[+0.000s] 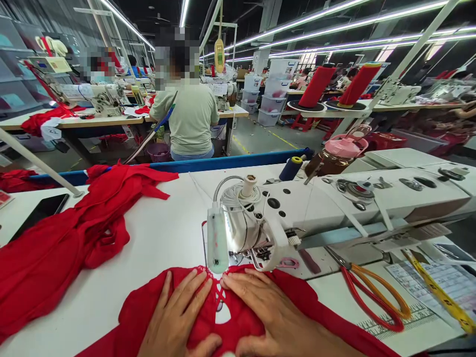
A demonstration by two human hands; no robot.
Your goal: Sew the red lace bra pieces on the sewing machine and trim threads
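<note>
A red garment (145, 302) with a criss-cross laced opening in its middle lies on the white table in front of the sewing machine (245, 223). My left hand (182, 307) rests on the cloth left of the opening, fingers stretched out and pointing at the machine head. On the other side, my right hand (264, 307) lies flat on the cloth, its fingertips close to the opening's top edge. The garment's far edge reaches under the machine head, where a pale clear guard (217, 240) hides the needle.
More red cloth (92, 223) is heaped on the left, beside a dark phone (40, 213). Scissors (372, 292), a yellow tape measure (439, 287) and papers lie on the right. Behind the machine stand a blue thread spool (290, 168) and a pink-lidded jar (338, 153). A person (191, 109) sits ahead.
</note>
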